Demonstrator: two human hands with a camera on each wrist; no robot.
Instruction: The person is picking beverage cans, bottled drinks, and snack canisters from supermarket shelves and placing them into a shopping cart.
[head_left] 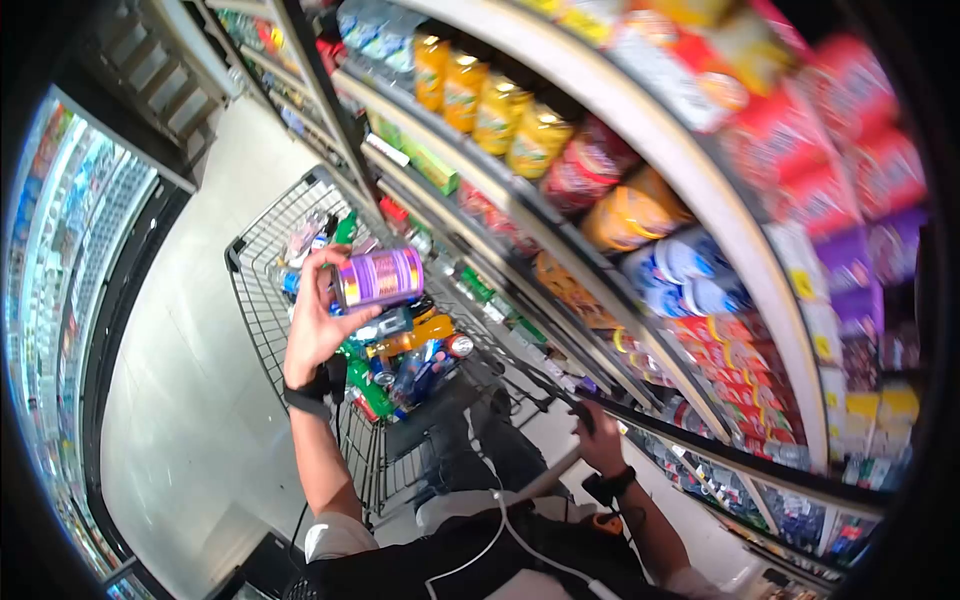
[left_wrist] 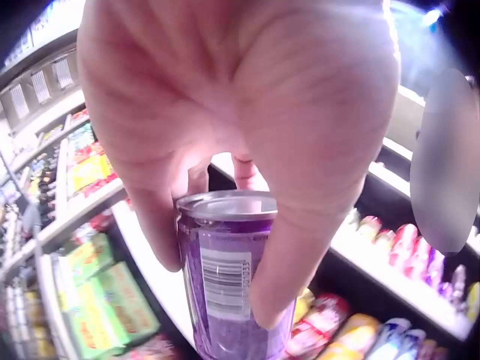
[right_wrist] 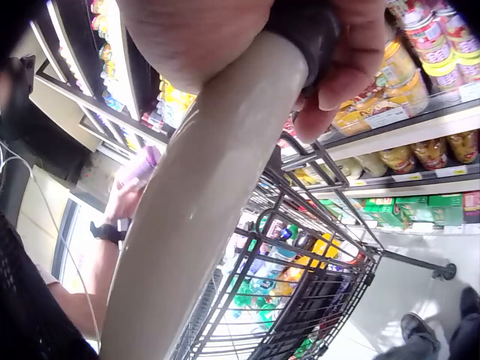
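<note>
Over the shopping cart [head_left: 262,318], my left hand [head_left: 318,325] holds a purple can [head_left: 385,276], thumb on one side and fingers on the other. In the left wrist view the can [left_wrist: 232,300] shows a barcode label and its silver rim up by the palm. Lower right in the head view, my right hand [head_left: 598,440] grips the cart's handle; the right wrist view shows its fingers curled at a dark end piece [right_wrist: 307,37] of the pale grey bar [right_wrist: 217,157]. Bottles and cans lie piled in the cart, among them an orange bottle [head_left: 410,335] and green ones.
Shelves on the right carry yellow drink bottles [head_left: 463,92], red packs [head_left: 830,130] and blue-white packs [head_left: 690,270]. A lit display cooler [head_left: 70,230] lines the left side. Pale tiled floor [head_left: 170,400] runs between cooler and cart. A person's shoes [right_wrist: 416,330] show beside the cart.
</note>
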